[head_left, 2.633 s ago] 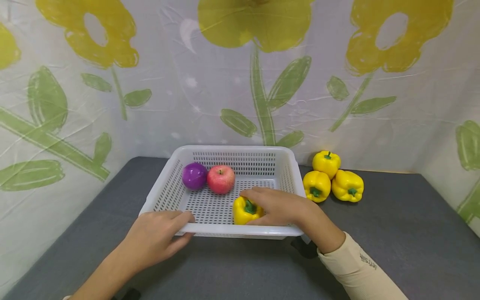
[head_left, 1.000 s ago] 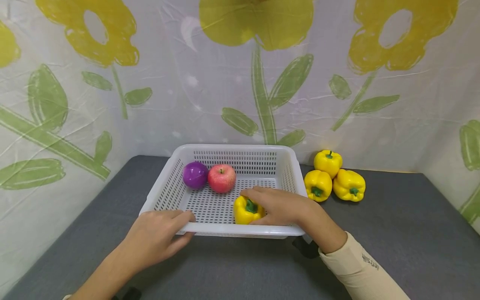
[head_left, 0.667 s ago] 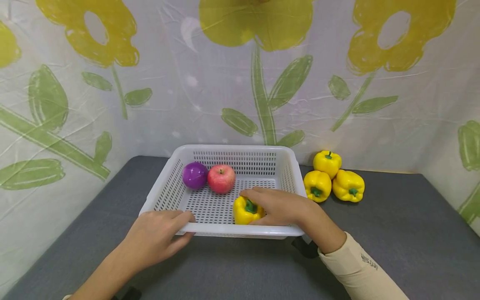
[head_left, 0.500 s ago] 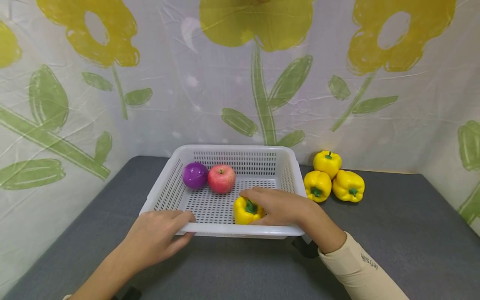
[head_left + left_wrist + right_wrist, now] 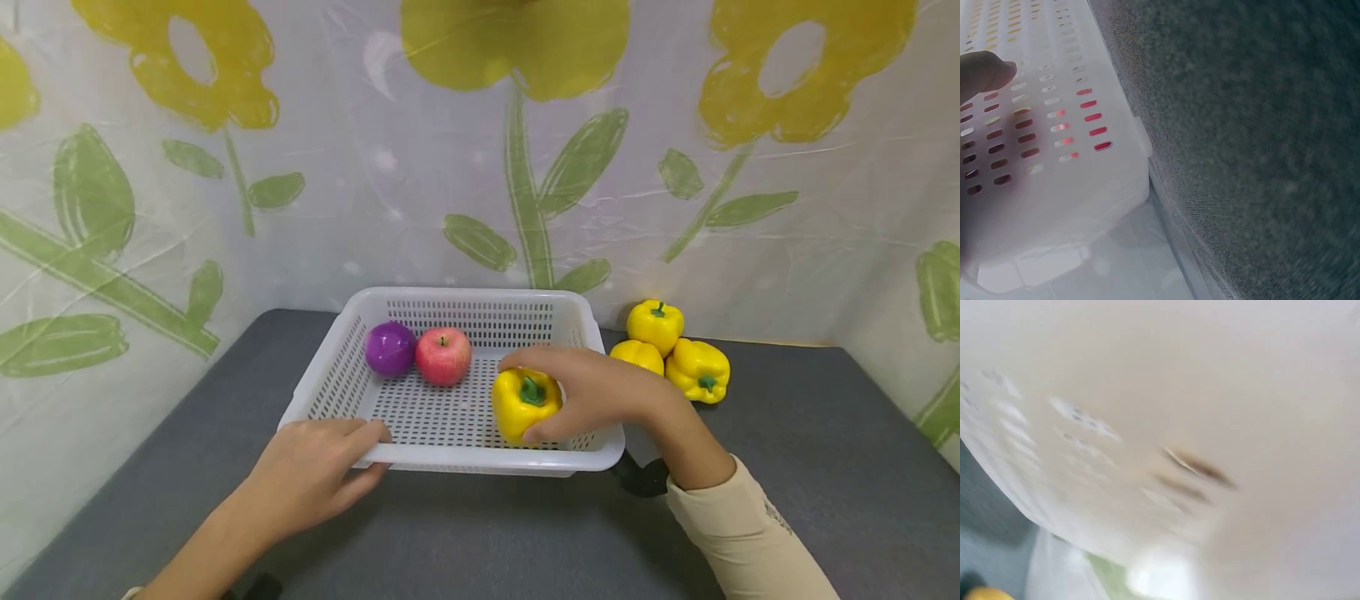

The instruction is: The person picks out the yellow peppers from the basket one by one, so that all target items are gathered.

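Note:
My right hand grips a yellow bell pepper with a green stem, fingers over its far side and thumb on its near side. The pepper is inside the front right part of a white perforated plastic basket. With my left hand I hold the basket's front rim near its left corner, the thumb below the rim. In the left wrist view the thumb lies against the slotted basket wall. A purple ball-shaped item and a red apple sit side by side at the basket's back left.
On the dark grey table, right of the basket, three more yellow bell peppers stand grouped together; my right hand partly covers the nearest one. A flower-printed white cloth hangs behind and beside the table.
My right hand has lifted the bell pepper a little and shifted it to the right inside the basket. The left hand, the apple and the purple item have stayed put.

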The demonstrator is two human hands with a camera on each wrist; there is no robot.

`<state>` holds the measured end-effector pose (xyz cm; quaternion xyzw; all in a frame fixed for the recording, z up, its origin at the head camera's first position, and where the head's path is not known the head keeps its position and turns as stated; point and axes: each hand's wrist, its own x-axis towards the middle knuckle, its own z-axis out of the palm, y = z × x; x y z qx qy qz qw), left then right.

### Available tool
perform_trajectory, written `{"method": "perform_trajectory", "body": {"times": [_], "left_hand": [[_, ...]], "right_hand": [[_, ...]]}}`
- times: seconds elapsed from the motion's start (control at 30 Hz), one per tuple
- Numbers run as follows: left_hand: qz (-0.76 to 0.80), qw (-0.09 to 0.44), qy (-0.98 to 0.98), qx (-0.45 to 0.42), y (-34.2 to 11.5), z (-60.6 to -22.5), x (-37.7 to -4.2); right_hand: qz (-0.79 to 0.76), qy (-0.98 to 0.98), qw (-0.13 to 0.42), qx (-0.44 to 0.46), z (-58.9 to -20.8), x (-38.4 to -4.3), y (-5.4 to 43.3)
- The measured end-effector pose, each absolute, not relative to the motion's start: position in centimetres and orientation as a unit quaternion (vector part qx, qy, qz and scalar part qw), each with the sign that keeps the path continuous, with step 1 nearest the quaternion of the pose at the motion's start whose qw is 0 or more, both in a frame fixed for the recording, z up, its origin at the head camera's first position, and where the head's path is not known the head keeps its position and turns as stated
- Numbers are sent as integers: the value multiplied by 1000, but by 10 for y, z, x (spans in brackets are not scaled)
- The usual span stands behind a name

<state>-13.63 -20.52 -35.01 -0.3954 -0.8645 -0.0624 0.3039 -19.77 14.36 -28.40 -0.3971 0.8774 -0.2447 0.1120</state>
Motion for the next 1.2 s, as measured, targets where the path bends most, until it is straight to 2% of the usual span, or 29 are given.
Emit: {"method": "perform_trajectory", "body": {"times": [0.4, 1.2], "left_hand": [[-58, 291, -872, -389, -204, -347, -135], [-60, 298, -868, -393, -204, -348, -136]], "right_hand": [[-297, 873, 55, -382, -259, -195, 178], [-314, 893, 35, -322, -241, -193, 228]]}}
